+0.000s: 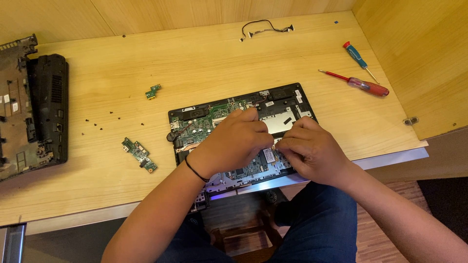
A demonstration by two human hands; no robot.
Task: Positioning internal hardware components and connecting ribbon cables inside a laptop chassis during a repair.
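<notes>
An opened laptop base [285,100] with a green circuit board [197,124] lies at the front edge of a wooden desk. My left hand [231,141] rests over the middle of the board, fingers curled and pinched toward the right. My right hand [309,148] meets it from the right, fingertips pinched on a small part at the board's centre [274,144]. What the fingertips hold is too small to tell. A black band circles my left wrist.
Two small green boards [139,154] [153,91] and several loose black screws [105,122] lie left of the laptop. A black laptop shell [34,109] sits far left. Two screwdrivers, red [363,84] and blue [357,56], lie right. A cable [265,27] lies at the back.
</notes>
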